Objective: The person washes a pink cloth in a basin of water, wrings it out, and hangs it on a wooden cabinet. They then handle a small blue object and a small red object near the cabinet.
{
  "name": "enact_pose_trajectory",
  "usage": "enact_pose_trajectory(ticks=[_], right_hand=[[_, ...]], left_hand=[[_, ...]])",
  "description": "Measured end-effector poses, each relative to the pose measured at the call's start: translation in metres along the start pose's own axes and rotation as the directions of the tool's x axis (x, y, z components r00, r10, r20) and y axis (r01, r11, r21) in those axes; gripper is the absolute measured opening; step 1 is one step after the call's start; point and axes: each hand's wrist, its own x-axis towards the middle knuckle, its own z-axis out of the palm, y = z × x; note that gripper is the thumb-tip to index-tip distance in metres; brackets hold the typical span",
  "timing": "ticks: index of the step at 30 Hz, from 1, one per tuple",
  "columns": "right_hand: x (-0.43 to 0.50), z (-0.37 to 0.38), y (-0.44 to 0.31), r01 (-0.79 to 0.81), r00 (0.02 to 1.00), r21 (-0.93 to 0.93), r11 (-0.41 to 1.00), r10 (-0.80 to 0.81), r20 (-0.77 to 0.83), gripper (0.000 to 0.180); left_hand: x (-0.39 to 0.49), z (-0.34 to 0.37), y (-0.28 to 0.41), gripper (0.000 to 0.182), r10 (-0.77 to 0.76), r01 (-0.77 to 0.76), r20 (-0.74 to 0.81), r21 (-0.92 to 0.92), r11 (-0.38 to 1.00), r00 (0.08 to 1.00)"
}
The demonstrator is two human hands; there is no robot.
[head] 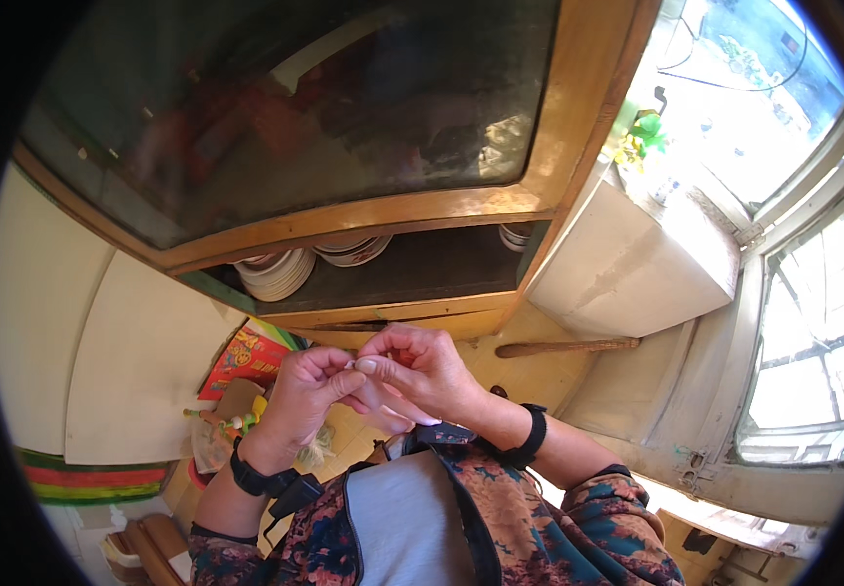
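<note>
My left hand [312,395] and my right hand [422,370] meet in front of my chest, fingertips close together. Between the thumbs and forefingers of both hands is pinched a thin, pale, translucent piece of material [385,410], perhaps a plastic bag or film. It hangs below the fingers towards my jacket; I cannot tell its exact kind. Both wrists wear black straps. Just beyond the hands stands a wooden cabinet [363,212] with a glass front. Stacked plates [275,275] and bowls [352,251] sit on its open shelf.
To the right are a white box-like unit [634,256] with a plant [641,135] on top, a window [817,329] and a wooden stick [568,347] low down. A red printed sheet [246,359] and a bag with colourful items [220,432] lie left of my hands.
</note>
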Motion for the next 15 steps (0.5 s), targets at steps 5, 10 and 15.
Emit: enact_pose_trajectory(ticks=[5, 10, 15], right_hand=[[-0.004, -0.016, -0.010, 0.298, 0.948, -0.324, 0.898, -0.317, -0.008, 0.012], [-0.004, -0.037, -0.018, 0.332, 0.929, -0.414, 0.848, -0.370, -0.012, 0.012], [-0.005, -0.048, -0.021, 0.353, 0.888, -0.533, 0.769, -0.455, -0.067, 0.015]], left_hand=[[0.009, 0.004, -0.006, 0.013, 0.017, -0.012, 0.042, -0.113, 0.994, 0.999], [0.025, 0.017, -0.006, 0.015, -0.004, 0.011, 0.056, -0.125, 0.992, 0.998], [0.035, 0.031, -0.001, 0.014, 0.058, -0.057, -0.048, 0.004, 0.998, 0.997]])
